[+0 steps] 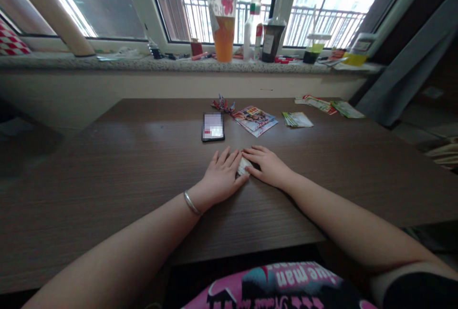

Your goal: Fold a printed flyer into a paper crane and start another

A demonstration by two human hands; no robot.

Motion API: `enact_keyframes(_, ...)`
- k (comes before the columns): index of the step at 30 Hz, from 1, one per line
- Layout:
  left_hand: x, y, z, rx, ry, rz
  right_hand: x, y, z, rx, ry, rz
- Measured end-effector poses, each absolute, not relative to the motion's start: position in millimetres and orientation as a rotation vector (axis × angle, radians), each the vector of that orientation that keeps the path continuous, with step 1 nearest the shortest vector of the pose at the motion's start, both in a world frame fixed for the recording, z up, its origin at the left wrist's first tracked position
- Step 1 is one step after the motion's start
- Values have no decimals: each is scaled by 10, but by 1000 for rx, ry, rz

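A small piece of pale folded paper point(243, 167) lies on the dark wooden table point(125, 170), mostly covered by both hands. My left hand point(220, 178), a silver bangle on its wrist, lies flat with fingers stretched over the paper's left side. Pressing on the paper's right side is my right hand point(269, 166), fingers extended and flat. Just beyond the hands lies a black phone point(213, 127), screen up.
A folded paper crane point(222, 105), a colourful leaflet point(255, 120) and more leaflets point(297, 119) lie further back. The stone windowsill point(107, 63) holds an orange drink cup point(223, 27), a dark drink cup point(272, 39), a bottle point(252, 25) and small clutter.
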State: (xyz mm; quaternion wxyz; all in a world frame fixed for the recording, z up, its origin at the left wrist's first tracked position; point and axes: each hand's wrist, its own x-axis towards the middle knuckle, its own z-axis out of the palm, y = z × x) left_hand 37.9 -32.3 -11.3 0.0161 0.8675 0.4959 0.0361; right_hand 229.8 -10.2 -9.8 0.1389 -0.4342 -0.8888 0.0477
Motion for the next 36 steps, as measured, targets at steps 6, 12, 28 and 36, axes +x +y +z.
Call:
enact_keyframes(6, 384, -340, -109, 2739, 1572, 87, 2288, -112, -76, -1307, -2564, 111)
enact_keyframes(12, 374, -296, -107, 2687, 1547, 132, 2302, -62, -91, -1346, -2580, 120)
enact_keyframes(28, 293, -225, -1, 2732, 1264, 504, 2363, 17, -167, -1285, -2569, 217)
enact_keyframes(36, 264, -201, -15, 2763, 1264, 443, 2372, 30, -173, -1260, -2414, 262)
